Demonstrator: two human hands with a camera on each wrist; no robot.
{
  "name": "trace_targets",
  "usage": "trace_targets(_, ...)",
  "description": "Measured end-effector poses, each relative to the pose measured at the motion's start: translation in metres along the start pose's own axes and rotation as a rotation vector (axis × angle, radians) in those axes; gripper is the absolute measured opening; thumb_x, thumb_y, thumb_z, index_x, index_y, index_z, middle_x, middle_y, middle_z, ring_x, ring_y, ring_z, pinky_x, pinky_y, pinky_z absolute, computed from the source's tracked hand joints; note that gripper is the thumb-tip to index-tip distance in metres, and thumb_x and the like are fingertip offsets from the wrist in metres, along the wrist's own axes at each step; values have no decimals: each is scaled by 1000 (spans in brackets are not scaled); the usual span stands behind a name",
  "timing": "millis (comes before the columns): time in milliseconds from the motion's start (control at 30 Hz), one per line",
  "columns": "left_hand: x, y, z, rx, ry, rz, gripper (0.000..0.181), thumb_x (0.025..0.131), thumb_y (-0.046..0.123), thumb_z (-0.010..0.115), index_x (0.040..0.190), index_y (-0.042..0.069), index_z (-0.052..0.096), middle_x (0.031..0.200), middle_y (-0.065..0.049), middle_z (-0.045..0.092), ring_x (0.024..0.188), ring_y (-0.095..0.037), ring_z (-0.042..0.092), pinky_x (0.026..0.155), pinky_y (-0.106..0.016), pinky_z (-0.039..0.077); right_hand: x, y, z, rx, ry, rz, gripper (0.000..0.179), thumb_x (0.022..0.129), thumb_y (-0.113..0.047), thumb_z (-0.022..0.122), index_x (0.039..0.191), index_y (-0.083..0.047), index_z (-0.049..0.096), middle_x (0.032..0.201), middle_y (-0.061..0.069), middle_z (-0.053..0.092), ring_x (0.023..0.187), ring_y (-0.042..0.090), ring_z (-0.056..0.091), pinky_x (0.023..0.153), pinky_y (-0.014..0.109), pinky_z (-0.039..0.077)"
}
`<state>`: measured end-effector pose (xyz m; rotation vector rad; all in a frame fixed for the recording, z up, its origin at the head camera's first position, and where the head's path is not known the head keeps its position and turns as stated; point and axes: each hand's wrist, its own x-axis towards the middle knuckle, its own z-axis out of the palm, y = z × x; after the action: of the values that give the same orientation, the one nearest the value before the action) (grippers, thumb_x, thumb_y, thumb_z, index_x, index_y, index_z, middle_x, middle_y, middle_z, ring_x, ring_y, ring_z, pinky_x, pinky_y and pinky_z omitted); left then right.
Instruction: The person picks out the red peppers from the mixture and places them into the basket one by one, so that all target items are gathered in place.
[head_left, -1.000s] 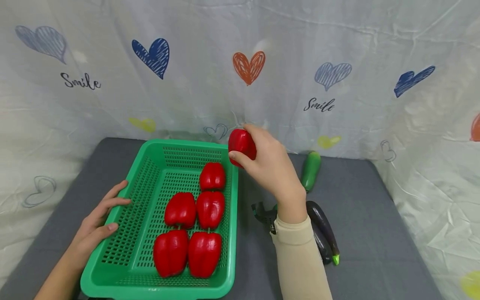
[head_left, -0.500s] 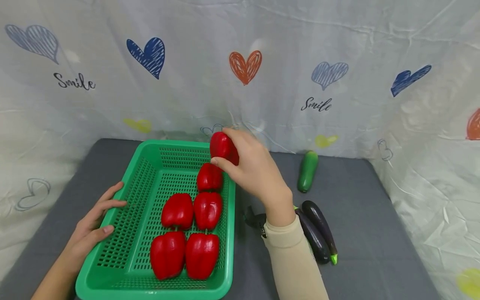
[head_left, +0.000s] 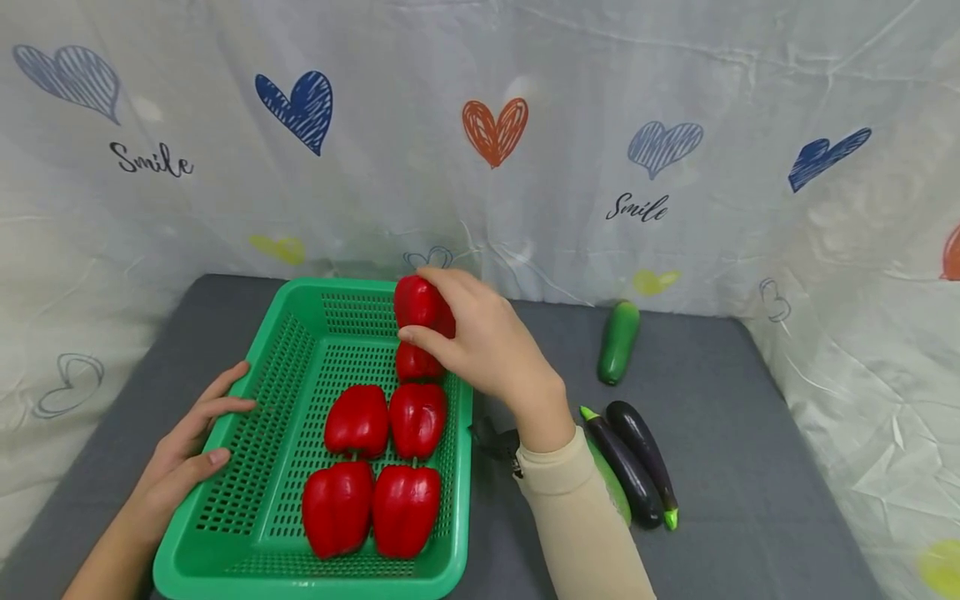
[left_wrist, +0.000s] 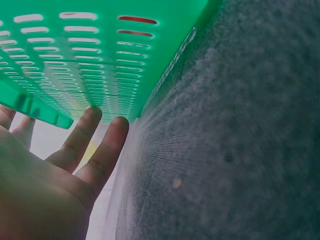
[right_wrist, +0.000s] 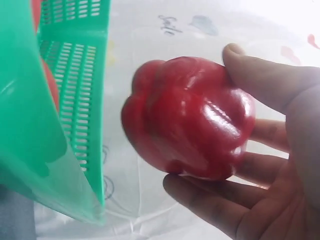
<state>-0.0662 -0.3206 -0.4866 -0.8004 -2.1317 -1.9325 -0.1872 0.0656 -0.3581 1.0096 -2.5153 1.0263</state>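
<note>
My right hand [head_left: 487, 342] grips a red bell pepper [head_left: 415, 302] between thumb and fingers above the far right corner of the green basket [head_left: 315, 585]. Under it, another red pepper [head_left: 417, 363] is partly covered by the thumb. In the right wrist view the held bell pepper [right_wrist: 187, 115] shows large, apart from the basket wall. My left hand [head_left: 183, 454] rests on the basket's left rim, thumb and two fingers lying over it. Two straight fingers [left_wrist: 107, 150] reach along the basket's outer side in the left wrist view. Several more peppers [head_left: 357, 421] lie in the basket's right half.
Right of the basket, two dark eggplants [head_left: 626, 467] lie beside a green vegetable [head_left: 611, 483] partly hidden by the sleeve. A zucchini [head_left: 619, 342] lies farther back. A black object [head_left: 498, 440] sits near the right wrist. A hanging printed sheet [head_left: 555, 208] borders the grey table [head_left: 742, 467].
My right hand has carried the bell pepper left and slightly down, from beside the basket's right rim to over its far right corner. The left hand has stayed on the rim.
</note>
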Motion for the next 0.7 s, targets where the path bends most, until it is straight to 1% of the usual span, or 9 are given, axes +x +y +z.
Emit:
trace_targets(200, 0, 0, 0, -7, -7, 5, 54, 93, -22, 38, 146, -18, 49, 180, -17, 21, 167, -21, 14, 121, -22, 17, 3, -3, 2, 3, 15, -26, 67, 99, -36, 83, 154, -9, 58, 141, 4, 66, 125, 17, 63, 95, 34, 60)
trace_targets(333, 0, 1, -2, -9, -5, 7, 53, 94, -22, 38, 146, -18, 49, 180, -17, 21, 167, -21, 14, 120, -22, 18, 9, -6, 5, 12, 3, -25, 66, 99, -38, 83, 154, -10, 58, 141, 4, 66, 125, 18, 63, 92, 33, 60)
trace_targets(500, -2, 1, -3, -12, 6, 4, 54, 93, -22, 38, 146, -17, 49, 180, -17, 21, 167, -21, 14, 121, -23, 17, 14, -3, 12, 27, -40, 12, 67, 99, -38, 82, 154, -10, 58, 143, 4, 65, 126, 20, 61, 91, 35, 61)
trace_targets(700, -1, 3, 0, 15, 7, -24, 53, 94, -19, 39, 146, -16, 50, 180, -17, 21, 166, -22, 14, 121, -23, 16, 21, 2, 17, 88, -95, 82, 65, 100, -40, 80, 155, -13, 58, 143, 1, 65, 124, 18, 62, 90, 35, 61)
